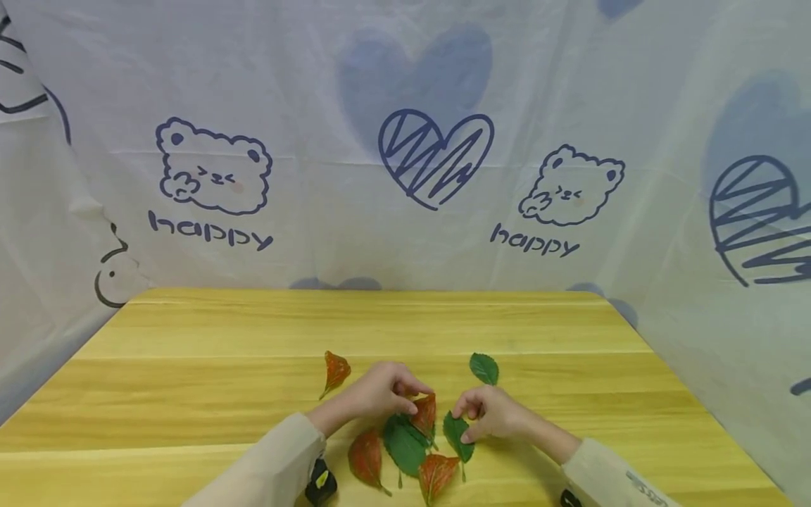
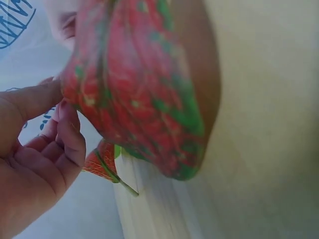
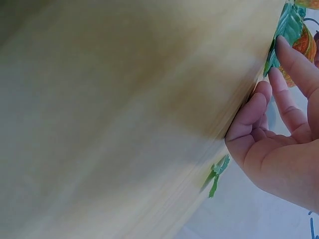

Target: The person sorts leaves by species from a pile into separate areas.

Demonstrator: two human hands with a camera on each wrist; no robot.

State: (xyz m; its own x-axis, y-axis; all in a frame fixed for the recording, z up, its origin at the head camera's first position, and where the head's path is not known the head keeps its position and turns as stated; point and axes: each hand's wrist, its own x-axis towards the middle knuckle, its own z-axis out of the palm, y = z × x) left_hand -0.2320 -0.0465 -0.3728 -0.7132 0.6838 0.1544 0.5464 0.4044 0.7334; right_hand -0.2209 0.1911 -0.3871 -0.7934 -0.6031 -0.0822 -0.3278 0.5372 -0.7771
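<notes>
My left hand [image 1: 388, 391] pinches a red leaf [image 1: 426, 415] by its upper edge, over a cluster of leaves. Beneath that leaf lies a large green leaf [image 1: 404, 447], partly covered. In the left wrist view, a red leaf with green patches [image 2: 134, 94] looms large, fingertips right at its edge. My right hand [image 1: 497, 415] holds a smaller green leaf [image 1: 457, 436] between thumb and finger, close over the table. The right wrist view has this green leaf [image 3: 289, 25] at the fingertips, with the other fingers curled.
Two more red leaves, one [image 1: 365, 459] at left and one [image 1: 437, 475] in front, border the cluster. Farther out are a red leaf [image 1: 336, 371] at left and a green leaf [image 1: 484, 368] at right. A printed cloth [image 1: 317, 176] hangs behind the wooden table [image 1: 190, 366].
</notes>
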